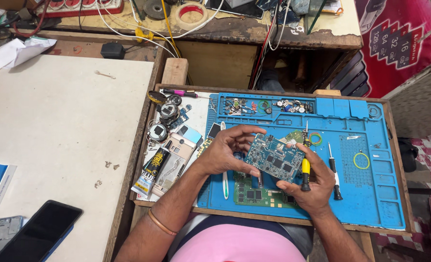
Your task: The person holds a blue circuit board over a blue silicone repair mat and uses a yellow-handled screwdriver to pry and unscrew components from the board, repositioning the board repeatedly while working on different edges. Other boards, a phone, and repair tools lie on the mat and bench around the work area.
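Note:
My left hand (pixel 227 150) holds a blue circuit board (pixel 275 157) by its left edge, lifted over the blue work mat (pixel 371 194). My right hand (pixel 312 187) supports the board's lower right corner and grips a yellow-handled screwdriver (pixel 305 167), its tip pointing up beside the board. A green circuit board (pixel 259 194) lies on the mat under my hands. A black-handled screwdriver (pixel 335 174) rests on the mat just right of my right hand.
A glue tube (pixel 151 171), a phone frame (pixel 176 157) and small round parts (pixel 164 114) lie left of the mat. Screws and bits fill the mat's top trays (pixel 264 105). Rubber bands (pixel 361 160) sit to the right. A black phone (pixel 36 235) lies on the white table (pixel 60 121).

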`<state>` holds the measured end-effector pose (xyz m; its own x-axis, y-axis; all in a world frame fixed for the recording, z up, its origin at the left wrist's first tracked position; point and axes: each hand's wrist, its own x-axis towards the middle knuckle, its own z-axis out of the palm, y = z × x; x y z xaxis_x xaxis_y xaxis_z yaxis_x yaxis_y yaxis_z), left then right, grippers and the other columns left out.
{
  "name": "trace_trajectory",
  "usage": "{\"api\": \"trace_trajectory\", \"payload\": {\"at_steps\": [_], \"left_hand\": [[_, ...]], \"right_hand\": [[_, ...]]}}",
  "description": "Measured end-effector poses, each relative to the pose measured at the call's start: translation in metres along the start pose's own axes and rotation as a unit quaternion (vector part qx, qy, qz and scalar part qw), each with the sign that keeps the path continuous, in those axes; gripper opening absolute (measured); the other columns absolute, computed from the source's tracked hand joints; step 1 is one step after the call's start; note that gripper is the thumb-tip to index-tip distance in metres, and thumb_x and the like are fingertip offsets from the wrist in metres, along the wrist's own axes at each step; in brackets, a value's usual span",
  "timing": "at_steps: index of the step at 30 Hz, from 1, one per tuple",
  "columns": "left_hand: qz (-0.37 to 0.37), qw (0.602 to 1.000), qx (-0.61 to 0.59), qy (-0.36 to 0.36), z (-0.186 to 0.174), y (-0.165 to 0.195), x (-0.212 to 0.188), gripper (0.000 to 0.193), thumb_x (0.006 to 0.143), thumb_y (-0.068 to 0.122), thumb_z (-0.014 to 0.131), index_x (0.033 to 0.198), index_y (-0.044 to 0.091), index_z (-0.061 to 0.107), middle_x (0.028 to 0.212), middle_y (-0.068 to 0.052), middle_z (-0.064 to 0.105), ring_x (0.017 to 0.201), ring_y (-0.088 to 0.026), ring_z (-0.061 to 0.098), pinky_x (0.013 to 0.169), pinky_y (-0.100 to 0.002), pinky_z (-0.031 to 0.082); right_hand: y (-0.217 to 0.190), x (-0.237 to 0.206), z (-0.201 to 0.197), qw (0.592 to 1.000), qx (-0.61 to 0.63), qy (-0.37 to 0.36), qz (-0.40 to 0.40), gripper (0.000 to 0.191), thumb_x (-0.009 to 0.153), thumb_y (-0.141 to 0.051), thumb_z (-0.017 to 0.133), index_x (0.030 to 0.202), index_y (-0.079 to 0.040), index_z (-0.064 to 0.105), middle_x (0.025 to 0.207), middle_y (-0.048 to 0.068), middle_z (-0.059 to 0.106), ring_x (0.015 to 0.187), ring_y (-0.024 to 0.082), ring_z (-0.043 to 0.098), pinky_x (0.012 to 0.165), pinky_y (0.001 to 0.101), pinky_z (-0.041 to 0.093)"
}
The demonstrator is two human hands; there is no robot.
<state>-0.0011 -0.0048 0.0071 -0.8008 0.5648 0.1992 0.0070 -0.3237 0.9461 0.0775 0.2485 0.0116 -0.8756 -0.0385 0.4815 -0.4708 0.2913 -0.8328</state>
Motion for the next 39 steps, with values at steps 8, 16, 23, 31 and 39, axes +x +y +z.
{"api": "trace_trajectory", "payload": {"at_steps": [8, 16, 23, 31, 39], "left_hand": [[0.009, 1.0, -0.009, -0.016, -0.001, 0.003, 0.0, 0.085, 0.064, 0.004, 0.097, 0.141, 0.01, 0.062, 0.123, -0.006, 0.073, 0.11, -0.012, 0.069, 0.101, -0.03, 0.059], [-0.009, 1.0, -0.013, -0.014, 0.002, 0.005, -0.001, 0.085, 0.064, 0.006, 0.097, 0.141, 0.014, 0.061, 0.121, -0.005, 0.076, 0.107, -0.011, 0.071, 0.1, -0.03, 0.061], [-0.02, 0.998, 0.056, 0.001, 0.008, 0.008, -0.003, 0.097, 0.059, 0.014, 0.1, 0.148, 0.017, 0.06, 0.08, 0.015, 0.032, 0.073, -0.002, 0.033, 0.069, -0.017, 0.032], [0.003, 0.996, 0.084, 0.009, 0.006, 0.001, -0.002, 0.092, 0.06, 0.018, 0.102, 0.144, 0.016, 0.064, 0.079, 0.014, 0.031, 0.072, -0.004, 0.032, 0.068, -0.017, 0.03], [0.009, 0.994, 0.099, 0.035, 0.004, -0.003, -0.003, 0.091, 0.06, 0.02, 0.102, 0.143, 0.016, 0.065, 0.081, 0.014, 0.031, 0.073, -0.003, 0.033, 0.069, -0.017, 0.032]], "right_hand": [[0.003, -0.001, 0.001, 1.0, 0.013, -0.005, -0.014, 0.09, 0.071, -0.038, 0.093, 0.144, -0.001, 0.055, 0.133, 0.016, 0.069, 0.119, 0.02, 0.07, 0.102, 0.0348, 0.061], [0.003, -0.004, -0.001, 1.0, 0.001, -0.003, -0.007, 0.089, 0.071, -0.036, 0.093, 0.144, -0.001, 0.054, 0.13, 0.016, 0.07, 0.114, 0.019, 0.072, 0.098, 0.0339, 0.063], [0.0, -0.002, -0.001, 1.0, -0.018, -0.013, -0.022, 0.088, 0.069, -0.033, 0.095, 0.142, -0.002, 0.056, 0.13, 0.016, 0.069, 0.115, 0.019, 0.071, 0.097, 0.0327, 0.062], [-0.003, -0.002, 0.0, 0.997, -0.068, -0.011, -0.027, 0.094, 0.066, -0.037, 0.095, 0.144, -0.003, 0.055, 0.128, 0.012, 0.068, 0.111, 0.016, 0.069, 0.093, 0.0294, 0.06], [0.002, -0.007, -0.002, 0.996, -0.093, -0.002, -0.003, 0.09, 0.07, -0.032, 0.094, 0.146, -0.004, 0.055, 0.127, 0.008, 0.067, 0.106, 0.012, 0.066, 0.091, 0.0263, 0.059]]}}
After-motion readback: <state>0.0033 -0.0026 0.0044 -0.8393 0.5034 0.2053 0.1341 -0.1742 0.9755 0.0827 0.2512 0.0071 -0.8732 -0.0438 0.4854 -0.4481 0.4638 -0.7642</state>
